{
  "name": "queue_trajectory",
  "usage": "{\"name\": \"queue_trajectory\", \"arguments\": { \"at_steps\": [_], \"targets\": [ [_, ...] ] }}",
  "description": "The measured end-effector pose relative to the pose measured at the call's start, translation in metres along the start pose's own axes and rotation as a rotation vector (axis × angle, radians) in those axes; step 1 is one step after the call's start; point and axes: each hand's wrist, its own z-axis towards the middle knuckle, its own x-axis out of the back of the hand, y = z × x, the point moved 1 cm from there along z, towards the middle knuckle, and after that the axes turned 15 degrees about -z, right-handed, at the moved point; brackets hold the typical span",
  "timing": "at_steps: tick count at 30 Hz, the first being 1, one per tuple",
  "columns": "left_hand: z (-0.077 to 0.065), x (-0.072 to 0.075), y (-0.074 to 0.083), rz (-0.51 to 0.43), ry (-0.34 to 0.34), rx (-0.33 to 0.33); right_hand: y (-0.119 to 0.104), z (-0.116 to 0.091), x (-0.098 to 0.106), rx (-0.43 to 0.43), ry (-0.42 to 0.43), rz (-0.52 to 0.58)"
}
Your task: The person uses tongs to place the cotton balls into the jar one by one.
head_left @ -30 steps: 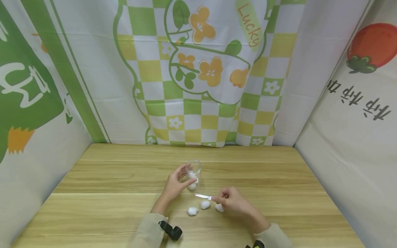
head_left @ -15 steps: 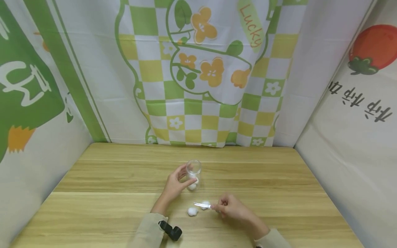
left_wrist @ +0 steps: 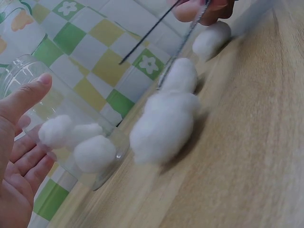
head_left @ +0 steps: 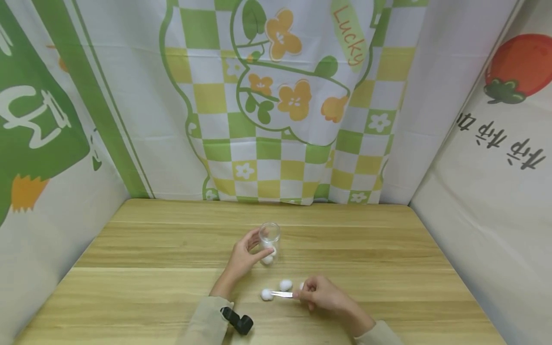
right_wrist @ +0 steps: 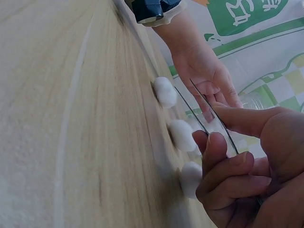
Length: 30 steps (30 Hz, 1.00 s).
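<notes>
My left hand (head_left: 242, 258) grips a clear jar (head_left: 269, 235) that stands upright and open-topped on the table. Several white cotton balls (left_wrist: 94, 153) lie inside it, near its bottom. In my right hand (head_left: 325, 298) I pinch metal tweezers (head_left: 282, 294), whose two tips stand apart. Their tips are right at the nearest loose cotton ball (head_left: 267, 294), overlapping it in the head view. A second cotton ball (head_left: 285, 285) lies just behind. A third cotton ball (right_wrist: 191, 179) rests close by my right fingers and is partly hidden in the head view.
The wooden table (head_left: 172, 287) reaches back to a patterned green and white curtain (head_left: 276, 158). Printed cloth walls (head_left: 483, 215) close in both sides. A black wrist camera (head_left: 238, 321) sits on my left sleeve.
The tweezers and my right hand have come down toward the front of the table, past the middle cotton ball to the nearest one. My left hand and the jar have stayed put.
</notes>
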Motion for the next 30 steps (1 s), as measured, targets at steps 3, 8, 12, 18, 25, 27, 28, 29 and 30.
{"name": "queue_trajectory", "arguments": {
  "at_steps": [3, 8, 12, 18, 25, 27, 28, 29, 30],
  "targets": [
    [0.0, 0.0, 0.0, -0.004, -0.001, 0.004, 0.002, -0.001, -0.002, -0.008, -0.045, 0.012],
    [0.0, 0.0, -0.002, 0.007, -0.003, -0.002, 0.005, -0.001, -0.003, -0.006, -0.087, 0.02],
    [0.0, 0.0, -0.002, 0.008, -0.002, -0.009, 0.005, 0.0, -0.004, -0.014, -0.08, 0.015],
    [0.0, 0.0, -0.001, -0.001, -0.001, -0.005, 0.004, 0.001, -0.006, -0.064, -0.005, -0.02],
    [0.0, 0.001, -0.002, 0.007, 0.0, -0.003, -0.003, 0.003, -0.009, -0.075, 0.043, -0.054],
    [0.001, 0.0, -0.002, 0.001, 0.0, 0.002, -0.005, 0.003, -0.01, -0.068, 0.059, -0.069],
    [0.001, 0.0, -0.002, 0.002, -0.002, 0.001, -0.005, 0.004, -0.01, -0.066, 0.068, -0.078],
    [0.001, 0.0, -0.002, -0.002, 0.0, 0.004, -0.006, 0.004, -0.011, -0.064, 0.077, -0.086],
    [0.001, 0.0, -0.002, -0.001, 0.0, 0.001, -0.006, 0.004, -0.012, -0.06, 0.087, -0.095]
  ]
}}
